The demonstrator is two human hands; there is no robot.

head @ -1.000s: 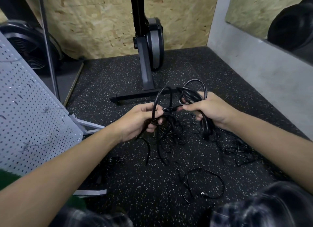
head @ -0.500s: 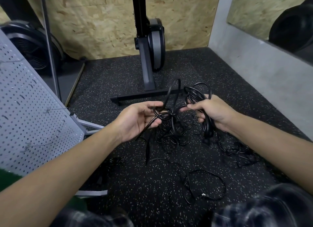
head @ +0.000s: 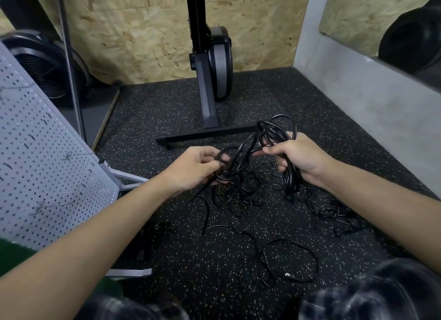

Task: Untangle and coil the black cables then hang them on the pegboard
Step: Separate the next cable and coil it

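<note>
A tangle of black cables (head: 241,188) hangs between my hands above the speckled floor. My right hand (head: 299,156) grips a coiled bundle of thick black cable (head: 276,131), whose loops stick up above the fist and hang down below it. My left hand (head: 195,168) pinches a cable strand running into the tangle. More thin black cables (head: 334,214) lie on the floor to the right, and a loose loop (head: 290,262) lies nearer to me. The grey pegboard (head: 43,167) leans at the left with wire hooks on it.
A black exercise machine stand (head: 210,98) with a floor bar stands just behind the hands. A fan (head: 45,69) sits at the back left behind a thin pole. A grey wall (head: 370,100) runs along the right. My knees show at the bottom.
My left hand has turned palm down and closed on a strand. The upright loop between the hands has dropped lower and slanted. My right hand keeps hold of the coiled bundle.
</note>
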